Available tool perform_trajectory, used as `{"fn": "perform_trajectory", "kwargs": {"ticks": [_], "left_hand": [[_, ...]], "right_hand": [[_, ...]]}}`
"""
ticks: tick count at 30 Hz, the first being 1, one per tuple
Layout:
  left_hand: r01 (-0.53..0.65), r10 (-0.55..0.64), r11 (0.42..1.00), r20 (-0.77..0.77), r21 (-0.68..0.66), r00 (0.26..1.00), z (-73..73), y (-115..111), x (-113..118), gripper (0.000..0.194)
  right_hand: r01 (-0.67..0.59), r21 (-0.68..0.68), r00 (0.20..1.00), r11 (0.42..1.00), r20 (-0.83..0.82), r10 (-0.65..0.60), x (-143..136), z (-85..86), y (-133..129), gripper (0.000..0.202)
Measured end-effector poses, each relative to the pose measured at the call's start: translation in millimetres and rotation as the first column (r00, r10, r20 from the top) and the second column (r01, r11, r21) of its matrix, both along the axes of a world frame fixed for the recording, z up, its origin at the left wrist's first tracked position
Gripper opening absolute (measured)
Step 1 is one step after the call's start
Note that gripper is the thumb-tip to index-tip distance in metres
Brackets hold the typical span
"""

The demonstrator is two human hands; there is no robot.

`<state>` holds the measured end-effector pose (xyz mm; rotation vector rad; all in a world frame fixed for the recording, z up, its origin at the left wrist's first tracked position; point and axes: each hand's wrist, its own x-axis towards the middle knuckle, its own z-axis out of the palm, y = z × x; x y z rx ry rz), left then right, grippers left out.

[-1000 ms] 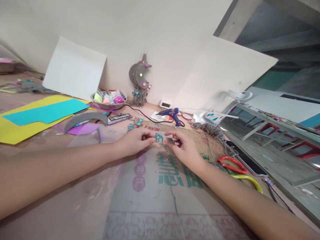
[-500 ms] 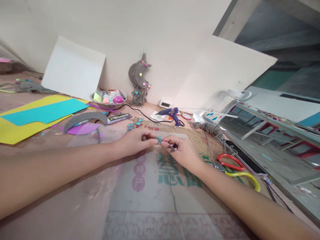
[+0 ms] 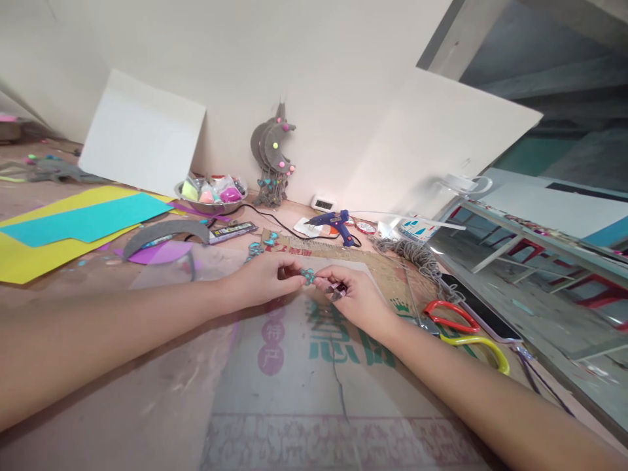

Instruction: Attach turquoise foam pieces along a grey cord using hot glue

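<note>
Between my hands is a small turquoise and grey flower-shaped piece (image 3: 308, 277), raised over the printed cardboard. My left hand (image 3: 267, 280) is closed, thumb and index finger pinching the piece's left side. On the other side the fingertips of my right hand (image 3: 360, 301) pinch its edge. A small dark, pointed tool (image 3: 337, 291) is tucked in the right fingers; its kind is hard to make out. Behind my left hand, similar turquoise pieces (image 3: 255, 250) lie on the cardboard (image 3: 314, 392), which is under a clear sheet.
A blue glue gun (image 3: 331, 224) rests behind my hands. To the right are grey cord (image 3: 412, 255), scissors (image 3: 454, 317) with red and yellow handles and a phone (image 3: 478, 307). A metal bowl (image 3: 210, 208), coloured sheets (image 3: 88, 219) and a grey crescent ornament (image 3: 275, 147) are farther back.
The flower-shaped piece has turned slightly between my fingertips and shows more of its turquoise face. Both hands stay almost in place, and the view shifts a little.
</note>
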<state>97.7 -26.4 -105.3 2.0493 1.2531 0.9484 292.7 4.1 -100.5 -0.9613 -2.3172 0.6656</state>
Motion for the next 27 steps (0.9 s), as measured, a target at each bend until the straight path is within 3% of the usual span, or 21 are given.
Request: {"fn": "perform_trajectory", "kwargs": {"ticks": [15,22,27], "left_hand": [[0.008,-0.008,1.0,0.004,-0.018,1.0,-1.8,0.6,-0.2,0.011],[0.031,-0.03,0.999,-0.059,0.03,0.998,-2.2,2.7,-2.4,0.025],[0.013,-0.01,0.999,-0.081,0.035,0.997,-4.1,3.6,-2.8,0.024]], "right_hand": [[-0.012,-0.025,1.0,1.0,-0.026,0.012,0.3,-1.8,1.3,0.017],[-0.008,-0.013,1.0,1.0,-0.028,0.008,-0.1,-2.2,2.3,0.018],[-0.012,-0.012,1.0,1.0,-0.013,0.012,0.8,-6.0,4.3,0.019]]}}
